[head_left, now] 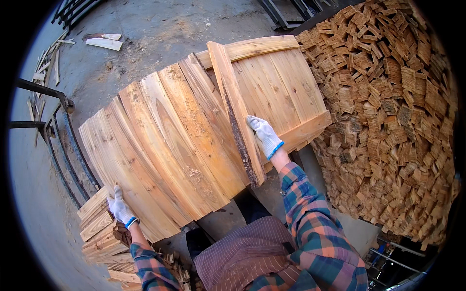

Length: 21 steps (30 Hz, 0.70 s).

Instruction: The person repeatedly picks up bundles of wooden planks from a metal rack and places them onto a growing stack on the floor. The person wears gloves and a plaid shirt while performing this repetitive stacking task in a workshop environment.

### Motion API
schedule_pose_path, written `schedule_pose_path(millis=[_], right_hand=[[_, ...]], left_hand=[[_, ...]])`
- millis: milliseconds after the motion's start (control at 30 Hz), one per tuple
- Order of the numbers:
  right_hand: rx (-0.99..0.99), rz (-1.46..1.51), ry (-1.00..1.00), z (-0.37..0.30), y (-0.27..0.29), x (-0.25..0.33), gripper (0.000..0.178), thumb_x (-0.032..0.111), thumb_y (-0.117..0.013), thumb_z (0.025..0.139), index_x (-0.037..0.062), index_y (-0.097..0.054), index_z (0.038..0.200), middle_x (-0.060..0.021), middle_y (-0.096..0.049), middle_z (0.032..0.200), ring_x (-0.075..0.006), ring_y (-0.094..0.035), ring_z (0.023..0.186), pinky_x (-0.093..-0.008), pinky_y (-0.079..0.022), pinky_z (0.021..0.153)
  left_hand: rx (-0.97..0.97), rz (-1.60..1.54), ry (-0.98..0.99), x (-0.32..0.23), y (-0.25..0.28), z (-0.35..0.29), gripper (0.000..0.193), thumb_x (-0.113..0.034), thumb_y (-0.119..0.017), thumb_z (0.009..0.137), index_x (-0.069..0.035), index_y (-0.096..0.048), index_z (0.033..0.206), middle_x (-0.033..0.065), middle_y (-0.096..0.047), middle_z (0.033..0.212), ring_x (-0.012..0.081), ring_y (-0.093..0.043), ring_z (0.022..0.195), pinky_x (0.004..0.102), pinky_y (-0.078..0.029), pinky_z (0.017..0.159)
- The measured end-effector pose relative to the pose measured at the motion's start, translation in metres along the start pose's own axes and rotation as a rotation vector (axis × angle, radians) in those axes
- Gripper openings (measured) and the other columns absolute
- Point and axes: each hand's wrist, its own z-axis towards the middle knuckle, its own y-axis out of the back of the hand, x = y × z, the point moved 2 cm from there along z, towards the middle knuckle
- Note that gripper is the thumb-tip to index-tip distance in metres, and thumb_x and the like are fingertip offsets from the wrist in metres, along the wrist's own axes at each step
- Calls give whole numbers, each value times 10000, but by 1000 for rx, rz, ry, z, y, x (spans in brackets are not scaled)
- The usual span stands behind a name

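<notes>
A row of pale wooden boards [160,140] lies side by side in front of me, with rough grain and sawdust on some faces. Across its right part, one plank with a dark bark edge [224,82] lies aslant on top. My right hand [264,134], in a white glove with a blue cuff, is closed on the right edge of that plank, thumb on its upper face. At the near left, my gloved left hand [120,207] is closed at the edge of the leftmost board [128,177]; its fingertips are partly hidden.
Small wood blocks form a tall heap [383,116] on the right. Stacked short boards [97,223] stand at lower left, beside a dark metal frame [68,145]. Offcuts [104,42] lie on the grey floor [160,29]. Metal bars [75,12] sit at far left.
</notes>
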Motion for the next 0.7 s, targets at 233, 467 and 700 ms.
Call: schedule_pose_path(millis=[233,467,700], right_hand=[[84,-157,-1,-35,-37,34,522,281,-644,956,-128,-559,1269,-159,-674,1168,-182,-624,1083,-293,-495,929],[323,-180,490,104,-280,231,614,404,-616,953,-56,-526,1350,-211,-604,1319,-262,-592,1202,-333,-469,980],[373,-970,500,56,-336,198,587,407,-553,952,111,-453,1449,-207,-630,1269,-335,-625,1136,-444,-489,963]], left_hand=[[-163,429,-94,-19,8,-16,723,-483,-733,841,79,-565,1264,261,-664,1143,354,-641,1027,404,-480,908],[-210,528,-70,-40,-8,-29,649,-477,-724,835,25,-598,1228,251,-657,1160,407,-640,1043,454,-503,879],[-203,583,-2,-57,-1,-39,579,-495,-707,824,-39,-624,1171,239,-667,1107,427,-649,989,480,-515,848]])
